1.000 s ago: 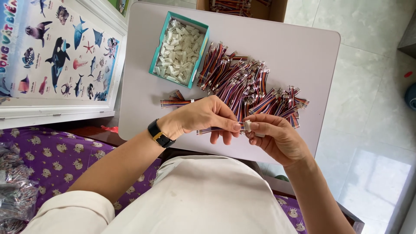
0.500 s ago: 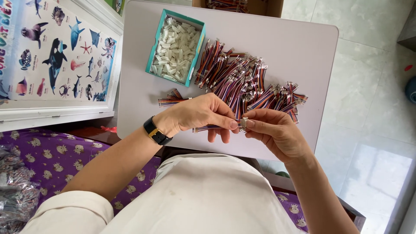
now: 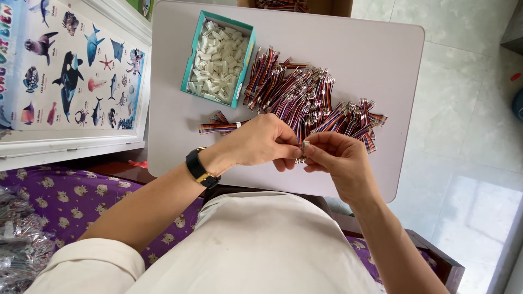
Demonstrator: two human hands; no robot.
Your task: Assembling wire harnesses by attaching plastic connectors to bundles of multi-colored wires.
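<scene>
My left hand (image 3: 261, 142) and my right hand (image 3: 339, 161) meet over the near edge of a small white table (image 3: 376, 60), fingertips pinched together on a short multicoloured wire piece with a small white connector (image 3: 303, 148). Most of that piece is hidden by my fingers. Just beyond my hands lies a big pile of the same striped wire bundles (image 3: 305, 98). A teal cardboard box (image 3: 190, 65) filled with small white plastic connectors sits at the table's far left. A few finished wire pieces (image 3: 218, 124) lie left of my left hand, which wears a black wristwatch (image 3: 199, 169).
A framed poster of sea animals (image 3: 71, 71) leans on the left. Purple patterned cloth (image 3: 60, 201) covers the area below it. Pale floor tiles (image 3: 468, 125) spread to the right, and a brown cardboard box edge (image 3: 305, 5) shows past the table.
My hands stay together on the wire piece, with only slight finger shifts. The view has drifted a little.
</scene>
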